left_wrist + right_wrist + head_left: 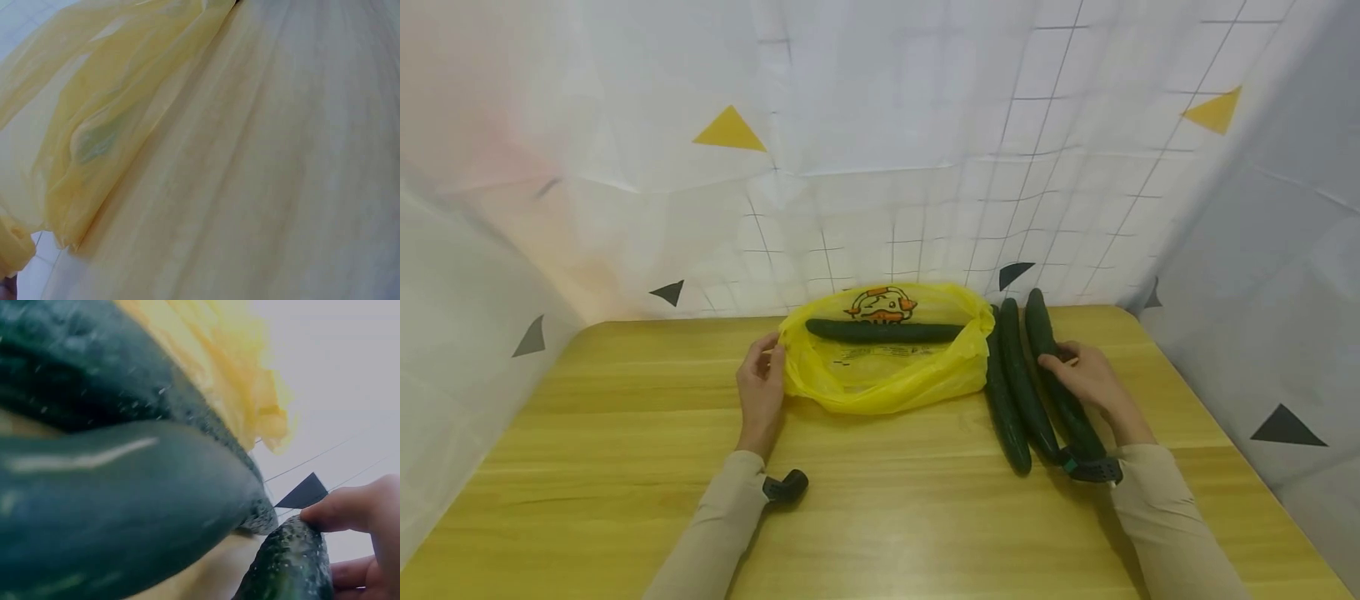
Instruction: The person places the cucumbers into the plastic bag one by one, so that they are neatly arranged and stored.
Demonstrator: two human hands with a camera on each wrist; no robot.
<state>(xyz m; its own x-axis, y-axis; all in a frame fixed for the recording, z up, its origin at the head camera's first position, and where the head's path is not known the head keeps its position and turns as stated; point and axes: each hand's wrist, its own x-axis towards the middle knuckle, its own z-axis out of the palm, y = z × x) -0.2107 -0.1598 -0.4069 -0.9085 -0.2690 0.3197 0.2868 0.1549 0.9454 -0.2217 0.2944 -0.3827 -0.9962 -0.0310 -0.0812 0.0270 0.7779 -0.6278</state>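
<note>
A yellow plastic bag (880, 400) with a printed logo lies on its side, its mouth held wide. One dark green cucumber (883, 332) lies crosswise inside it. My left hand (762, 390) pinches the bag's left edge; in the left wrist view the bag (112, 125) fills the upper left and that hand barely shows. Right of the bag lie three cucumbers side by side: an inner one (1006, 408), a middle one (1024, 383) and an outer one (1042, 325). With thumb and fingers, my right hand (1086, 379) grips the outer cucumber (290, 565).
All of it lies on a wooden table (880, 517), towards its far edge. Behind rises a white sheet wall (880, 192) with grid lines and coloured triangles. Side sheets stand left and right. Each wrist wears a black camera mount (786, 487).
</note>
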